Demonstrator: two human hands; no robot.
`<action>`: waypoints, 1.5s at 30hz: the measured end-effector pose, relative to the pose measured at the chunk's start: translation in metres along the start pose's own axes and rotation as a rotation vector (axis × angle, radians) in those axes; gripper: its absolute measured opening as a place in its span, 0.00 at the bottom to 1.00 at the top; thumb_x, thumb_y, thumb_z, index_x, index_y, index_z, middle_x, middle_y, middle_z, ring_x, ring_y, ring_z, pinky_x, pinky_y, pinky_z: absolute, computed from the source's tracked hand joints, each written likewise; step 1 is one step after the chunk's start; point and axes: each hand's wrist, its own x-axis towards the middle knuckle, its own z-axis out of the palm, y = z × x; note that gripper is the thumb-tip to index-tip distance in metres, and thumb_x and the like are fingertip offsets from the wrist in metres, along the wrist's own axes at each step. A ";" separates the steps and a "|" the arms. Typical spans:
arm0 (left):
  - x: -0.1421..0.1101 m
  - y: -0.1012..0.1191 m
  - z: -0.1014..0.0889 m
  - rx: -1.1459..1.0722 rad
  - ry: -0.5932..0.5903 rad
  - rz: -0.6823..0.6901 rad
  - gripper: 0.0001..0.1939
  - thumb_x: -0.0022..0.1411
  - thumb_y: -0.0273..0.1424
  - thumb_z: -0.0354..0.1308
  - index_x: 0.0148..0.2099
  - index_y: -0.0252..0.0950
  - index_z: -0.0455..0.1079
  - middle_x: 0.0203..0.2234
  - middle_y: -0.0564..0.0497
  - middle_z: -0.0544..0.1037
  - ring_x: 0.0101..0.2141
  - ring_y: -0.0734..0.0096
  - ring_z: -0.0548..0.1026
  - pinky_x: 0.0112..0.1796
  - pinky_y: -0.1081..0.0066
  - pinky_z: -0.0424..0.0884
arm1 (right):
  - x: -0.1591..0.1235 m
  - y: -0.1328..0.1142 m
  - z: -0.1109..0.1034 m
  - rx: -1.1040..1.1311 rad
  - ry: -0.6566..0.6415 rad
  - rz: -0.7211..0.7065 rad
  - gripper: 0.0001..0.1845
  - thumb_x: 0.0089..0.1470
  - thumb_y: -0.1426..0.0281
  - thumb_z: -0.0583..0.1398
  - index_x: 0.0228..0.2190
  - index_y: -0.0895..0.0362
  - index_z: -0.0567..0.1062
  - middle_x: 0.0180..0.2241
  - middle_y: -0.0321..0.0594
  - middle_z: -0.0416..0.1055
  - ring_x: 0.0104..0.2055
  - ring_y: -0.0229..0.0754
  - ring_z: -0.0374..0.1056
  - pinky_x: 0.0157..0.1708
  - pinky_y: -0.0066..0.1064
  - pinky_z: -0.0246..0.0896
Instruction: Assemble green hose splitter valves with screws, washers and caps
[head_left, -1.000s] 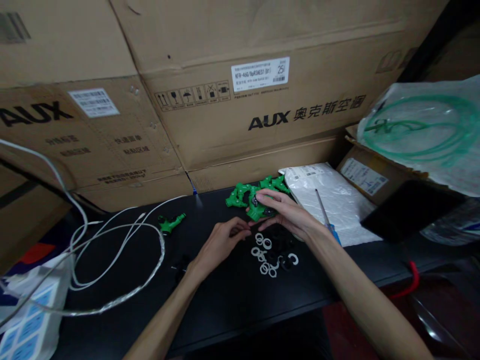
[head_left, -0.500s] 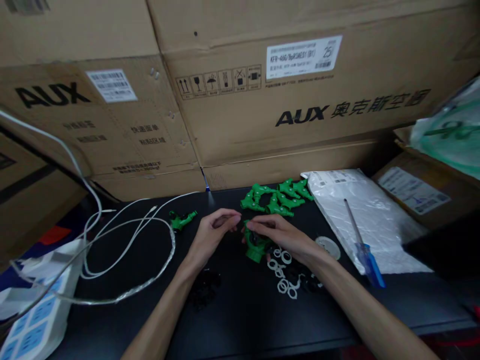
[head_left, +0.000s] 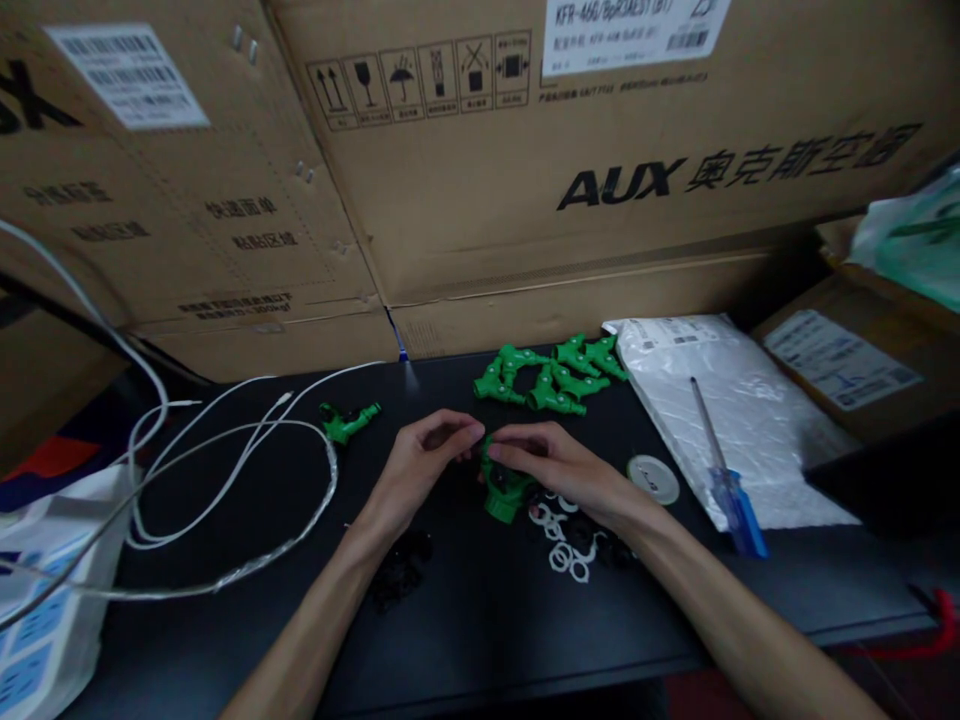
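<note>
My right hand (head_left: 551,462) is closed around a green plastic Y-shaped hose connector (head_left: 504,497), whose wide threaded end points down toward me. Just to its left, my left hand (head_left: 431,452) pinches with thumb and forefinger near the connector's upper end; anything between those fingertips is too small to make out. Below the right hand lie several white ring washers (head_left: 561,556), mixed with black rings (head_left: 581,532). A pile of small black parts (head_left: 403,568) rests under the left forearm. Farther back sit several more green connectors (head_left: 551,385), and a single green connector (head_left: 348,424) lies at the left.
Large cardboard boxes (head_left: 465,230) stand along the back. White cables (head_left: 247,440) loop at left beside a power strip (head_left: 45,610). On the right are a white plastic mailer (head_left: 750,420), a blue-handled screwdriver (head_left: 739,510), a round pale disc (head_left: 653,480) and an open carton (head_left: 840,370).
The camera view has tilted down and come slightly closer. Both hands keep nearly the same pose around the green connector, the left fingertips still near its upper end.
</note>
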 end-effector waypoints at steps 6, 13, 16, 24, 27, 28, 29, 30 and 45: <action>-0.003 -0.001 0.005 -0.023 -0.027 -0.019 0.13 0.59 0.40 0.68 0.37 0.35 0.78 0.25 0.55 0.75 0.27 0.75 0.68 0.29 0.74 0.64 | -0.002 0.003 0.001 -0.009 0.011 -0.004 0.22 0.59 0.50 0.63 0.36 0.56 0.84 0.33 0.38 0.79 0.37 0.41 0.71 0.38 0.31 0.61; -0.010 0.001 0.012 -0.169 -0.058 -0.106 0.14 0.58 0.41 0.68 0.39 0.35 0.77 0.23 0.57 0.69 0.25 0.75 0.64 0.27 0.75 0.62 | -0.003 -0.002 0.004 0.044 -0.037 -0.014 0.27 0.59 0.47 0.61 0.36 0.58 0.84 0.32 0.40 0.79 0.37 0.43 0.72 0.42 0.34 0.63; -0.013 0.004 0.015 -0.212 -0.082 -0.158 0.17 0.59 0.43 0.68 0.39 0.34 0.79 0.23 0.56 0.68 0.25 0.76 0.63 0.28 0.74 0.62 | -0.003 -0.001 0.004 0.067 -0.020 -0.009 0.26 0.59 0.47 0.61 0.35 0.57 0.84 0.31 0.39 0.79 0.35 0.42 0.71 0.45 0.36 0.63; -0.016 0.005 0.020 -0.316 -0.088 -0.216 0.18 0.60 0.44 0.67 0.41 0.34 0.79 0.21 0.58 0.64 0.23 0.80 0.59 0.27 0.76 0.59 | -0.003 0.004 0.004 0.097 0.066 0.015 0.27 0.55 0.46 0.63 0.35 0.57 0.84 0.32 0.41 0.79 0.39 0.47 0.72 0.46 0.39 0.62; -0.018 0.006 0.021 -0.351 -0.096 -0.217 0.17 0.61 0.44 0.67 0.38 0.33 0.78 0.21 0.59 0.62 0.22 0.81 0.57 0.26 0.76 0.56 | -0.004 0.002 0.004 0.120 0.037 0.013 0.25 0.57 0.48 0.62 0.37 0.57 0.84 0.33 0.42 0.80 0.39 0.47 0.72 0.45 0.39 0.62; -0.018 0.006 0.021 -0.367 -0.099 -0.215 0.17 0.61 0.43 0.67 0.36 0.33 0.77 0.21 0.59 0.62 0.22 0.81 0.57 0.25 0.76 0.55 | -0.004 0.002 0.004 0.133 0.014 0.008 0.24 0.58 0.49 0.61 0.37 0.57 0.84 0.33 0.42 0.80 0.39 0.47 0.73 0.45 0.38 0.62; -0.018 0.006 0.022 -0.386 -0.098 -0.218 0.17 0.61 0.43 0.68 0.36 0.32 0.77 0.21 0.59 0.62 0.22 0.81 0.57 0.25 0.76 0.54 | -0.004 0.001 0.004 0.151 -0.012 0.000 0.23 0.60 0.51 0.61 0.37 0.57 0.84 0.33 0.42 0.80 0.38 0.46 0.73 0.46 0.38 0.62; -0.019 0.006 0.022 -0.405 -0.096 -0.226 0.16 0.60 0.43 0.68 0.37 0.33 0.77 0.21 0.58 0.62 0.22 0.81 0.57 0.25 0.77 0.53 | -0.004 0.000 0.004 0.172 -0.033 -0.005 0.22 0.60 0.52 0.60 0.37 0.57 0.84 0.33 0.42 0.80 0.37 0.45 0.73 0.46 0.38 0.62; -0.015 0.001 0.027 -0.128 0.054 -0.035 0.20 0.55 0.45 0.70 0.38 0.33 0.77 0.22 0.56 0.72 0.22 0.77 0.68 0.23 0.77 0.64 | 0.004 0.011 0.002 0.149 0.193 0.035 0.22 0.50 0.50 0.67 0.33 0.56 0.84 0.35 0.40 0.78 0.41 0.46 0.69 0.43 0.37 0.58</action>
